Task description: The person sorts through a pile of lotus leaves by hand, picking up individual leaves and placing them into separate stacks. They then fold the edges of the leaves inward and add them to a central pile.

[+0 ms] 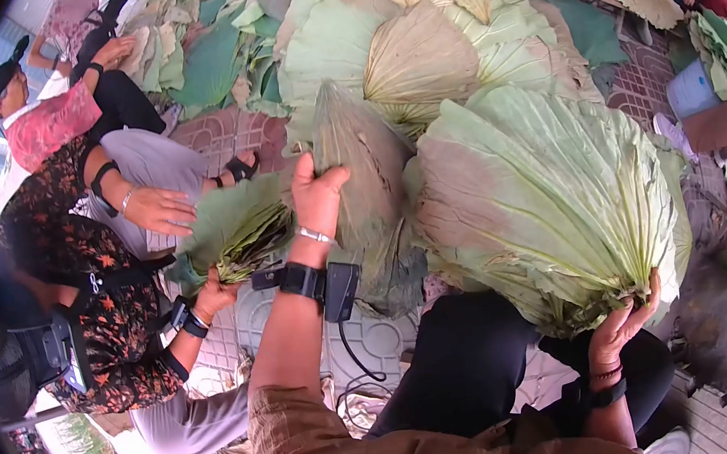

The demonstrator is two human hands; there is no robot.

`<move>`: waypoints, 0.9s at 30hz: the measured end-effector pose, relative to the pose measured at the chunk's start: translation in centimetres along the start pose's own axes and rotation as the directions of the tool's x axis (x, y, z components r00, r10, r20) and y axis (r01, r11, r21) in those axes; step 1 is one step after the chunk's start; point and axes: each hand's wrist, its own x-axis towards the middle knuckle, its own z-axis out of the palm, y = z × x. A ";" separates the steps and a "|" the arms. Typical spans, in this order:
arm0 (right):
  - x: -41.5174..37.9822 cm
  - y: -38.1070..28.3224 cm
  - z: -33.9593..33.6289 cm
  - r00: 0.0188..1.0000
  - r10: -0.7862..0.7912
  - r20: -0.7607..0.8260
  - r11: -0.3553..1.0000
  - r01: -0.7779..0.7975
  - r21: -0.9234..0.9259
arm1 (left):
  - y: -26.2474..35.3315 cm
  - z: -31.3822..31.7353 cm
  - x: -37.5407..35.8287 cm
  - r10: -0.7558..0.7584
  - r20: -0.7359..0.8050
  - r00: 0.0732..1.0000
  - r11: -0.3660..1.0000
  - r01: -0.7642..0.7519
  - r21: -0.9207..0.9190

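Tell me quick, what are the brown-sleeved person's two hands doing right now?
Left hand: looks closed, seemingly holding a dull brownish leaf by its edge.
Right hand: curled around the gathered base of a big leaf stack, holding it.

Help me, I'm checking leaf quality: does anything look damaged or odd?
Yes: the lotus leaf by the left hand looks dull brown, and a tan leaf lies on the pile ahead; both contrast with the greener stack in the right hand. They may be dry.

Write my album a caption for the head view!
Right hand holds a big leaf bundle; left hand at a brownish leaf.
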 end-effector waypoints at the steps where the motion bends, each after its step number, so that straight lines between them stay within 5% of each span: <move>1: 0.0 -0.1 -0.2 0.999 -0.017 0.028 1.000 0.018 -0.017 | 2.7 1.8 1.8 0.042 0.036 0.998 0.999 -0.043 0.020; 4: 0.2 -0.2 -0.2 0.999 -0.030 0.044 0.999 0.031 -0.013 | 11.0 9.4 7.5 0.155 0.053 0.986 0.988 -0.154 -0.032; 6: 0.3 -0.4 -0.3 0.997 -0.045 0.067 0.998 0.048 -0.050 | 14.1 13.0 13.0 0.151 0.440 0.885 0.933 0.019 -0.359; 8: 0.5 -0.6 -0.3 0.998 -0.041 0.042 0.998 0.043 -0.046 | 15.9 15.0 14.6 0.037 0.272 0.962 0.944 0.056 -0.325; 13: 0.7 -0.6 -0.7 0.995 -0.074 0.067 0.991 0.081 -0.108 | 7.0 10.3 10.6 -0.171 0.092 0.981 0.985 0.167 0.045; 17: 0.6 -0.5 -0.8 0.994 -0.072 0.087 0.991 0.081 -0.102 | -8.6 0.7 3.1 -0.390 -0.020 0.921 0.844 0.366 0.391; 21: 0.5 -0.4 -0.5 0.995 -0.070 0.074 0.995 0.075 -0.065 | -16.6 -6.0 -5.6 -0.660 -0.215 0.720 0.714 0.690 0.119; 22: 0.5 -0.3 -0.5 0.995 -0.070 0.065 0.995 0.074 -0.059 | -21.3 -9.6 -6.4 -0.504 0.055 0.862 0.674 0.352 0.649; 23: 0.6 -0.6 -0.4 0.995 -0.084 0.060 0.995 0.087 -0.054 | -22.1 -11.1 -7.8 -0.449 0.388 0.805 0.440 -0.179 0.880; 24: 0.5 -0.7 -0.3 0.993 -0.083 0.083 0.995 0.087 -0.053 | -23.2 -12.0 -8.9 -0.463 0.373 0.804 0.439 -0.158 0.884; 26: 0.4 -0.8 -0.1 0.998 -0.040 0.042 0.999 0.041 -0.024 | -25.0 -12.6 -10.9 -0.520 0.057 0.852 0.731 0.409 0.546; 27: 0.5 -1.1 0.0 0.999 -0.027 0.038 1.000 0.028 -0.013 | -26.4 -13.0 -10.9 -0.531 0.044 0.846 0.726 0.428 0.538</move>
